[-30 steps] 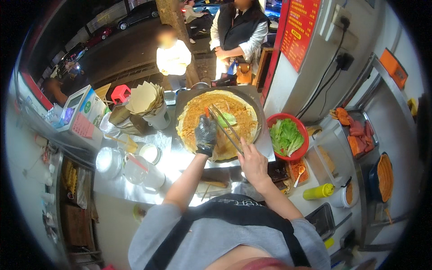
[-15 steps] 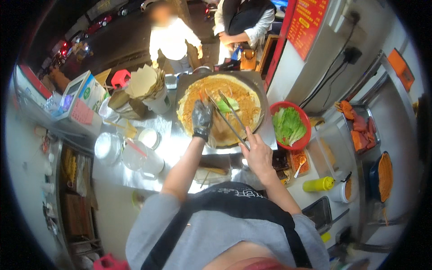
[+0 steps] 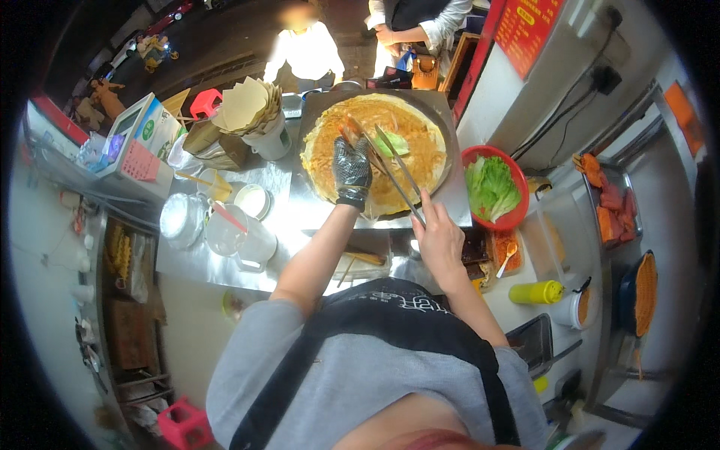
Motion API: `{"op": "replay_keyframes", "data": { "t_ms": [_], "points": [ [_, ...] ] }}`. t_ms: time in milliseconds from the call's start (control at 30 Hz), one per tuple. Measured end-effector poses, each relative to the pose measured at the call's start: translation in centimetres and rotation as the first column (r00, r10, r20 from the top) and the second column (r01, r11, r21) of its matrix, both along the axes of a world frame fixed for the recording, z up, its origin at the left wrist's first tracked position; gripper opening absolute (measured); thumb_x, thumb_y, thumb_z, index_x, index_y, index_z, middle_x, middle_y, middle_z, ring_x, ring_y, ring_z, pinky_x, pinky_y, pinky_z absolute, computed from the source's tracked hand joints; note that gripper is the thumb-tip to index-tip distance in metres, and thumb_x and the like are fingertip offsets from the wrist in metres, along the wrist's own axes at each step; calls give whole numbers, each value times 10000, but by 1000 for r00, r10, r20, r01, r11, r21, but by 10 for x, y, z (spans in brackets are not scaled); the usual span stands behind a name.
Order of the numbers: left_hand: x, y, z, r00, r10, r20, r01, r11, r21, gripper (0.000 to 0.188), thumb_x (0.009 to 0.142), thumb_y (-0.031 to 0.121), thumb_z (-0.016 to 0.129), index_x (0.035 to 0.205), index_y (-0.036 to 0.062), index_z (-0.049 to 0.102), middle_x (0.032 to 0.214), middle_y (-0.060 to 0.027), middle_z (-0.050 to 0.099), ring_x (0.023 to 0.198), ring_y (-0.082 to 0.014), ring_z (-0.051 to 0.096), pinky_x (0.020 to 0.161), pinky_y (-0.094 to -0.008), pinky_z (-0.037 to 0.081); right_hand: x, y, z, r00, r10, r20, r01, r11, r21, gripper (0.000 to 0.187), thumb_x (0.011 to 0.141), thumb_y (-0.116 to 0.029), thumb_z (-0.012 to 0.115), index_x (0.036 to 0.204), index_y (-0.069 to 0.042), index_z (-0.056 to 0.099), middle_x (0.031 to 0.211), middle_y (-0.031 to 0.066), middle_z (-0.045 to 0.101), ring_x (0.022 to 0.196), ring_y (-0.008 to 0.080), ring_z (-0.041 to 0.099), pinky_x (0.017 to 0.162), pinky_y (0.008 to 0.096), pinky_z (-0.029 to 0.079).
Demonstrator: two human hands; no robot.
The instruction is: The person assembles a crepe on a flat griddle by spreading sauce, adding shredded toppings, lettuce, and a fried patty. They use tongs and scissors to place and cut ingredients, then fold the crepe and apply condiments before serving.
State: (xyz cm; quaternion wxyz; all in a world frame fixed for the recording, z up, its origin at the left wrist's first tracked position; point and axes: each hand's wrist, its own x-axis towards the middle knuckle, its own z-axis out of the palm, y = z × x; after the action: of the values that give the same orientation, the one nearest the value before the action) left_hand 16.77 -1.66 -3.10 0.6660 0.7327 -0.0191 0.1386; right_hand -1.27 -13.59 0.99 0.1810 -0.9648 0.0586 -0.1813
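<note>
A large round thin pancake [image 3: 420, 161], smeared with orange-brown sauce, lies on the griddle [image 3: 450, 127]. A green lettuce leaf [image 3: 394, 144] rests on it near the middle. My left hand [image 3: 352, 174], in a black plastic glove, is over the pancake's left part, its fingers closed at a reddish-brown piece of food [image 3: 349, 129]. My right hand [image 3: 441, 244], bare, grips long metal tongs [image 3: 401, 180] by their near end. Their arms spread apart over the pancake, one tip beside that piece, the other by the lettuce.
A red bowl of lettuce [image 3: 523, 176] stands right of the griddle. Left are a cup of paper bags [image 3: 271, 139], a clear jug [image 3: 247, 247] and a white tub [image 3: 180, 221]. A yellow squeeze bottle [image 3: 536, 292] lies at right. Two people stand beyond the counter.
The view has shifted, so the griddle sits higher and further right. My left fingers and the tongs are closer together at the reddish-brown piece, which now shows more clearly.
</note>
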Motion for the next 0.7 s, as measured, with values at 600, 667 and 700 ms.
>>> {"op": "replay_keyframes", "data": {
  "t_ms": [600,667,700],
  "points": [
    [21,16,6,979,68,193,-42,990,-133,356,887,101,585,1199,-17,462,1052,-97,571,901,-150,550,777,-267,463,-2,-6,-3,1000,19,0,-19,999,-37,578,789,-209,676,1317,-115,461,886,75,546,734,259,609,613,361,501],
    [14,16,11,990,31,139,-13,992,-125,338,882,99,585,1180,-17,474,1056,-98,579,913,-153,550,803,-276,453,-3,-7,-5,1000,20,-6,-20,999,-50,576,786,-205,678,1314,-114,465,884,74,545,729,257,609,609,357,502],
    [14,17,7,986,40,161,-22,994,-111,324,882,99,585,1166,-18,480,1048,-96,582,908,-151,551,802,-276,453,-3,-7,-6,1000,21,-8,-21,998,-55,575,784,-203,679,1312,-113,467,884,73,545,726,256,610,607,356,502]
  ]
}}
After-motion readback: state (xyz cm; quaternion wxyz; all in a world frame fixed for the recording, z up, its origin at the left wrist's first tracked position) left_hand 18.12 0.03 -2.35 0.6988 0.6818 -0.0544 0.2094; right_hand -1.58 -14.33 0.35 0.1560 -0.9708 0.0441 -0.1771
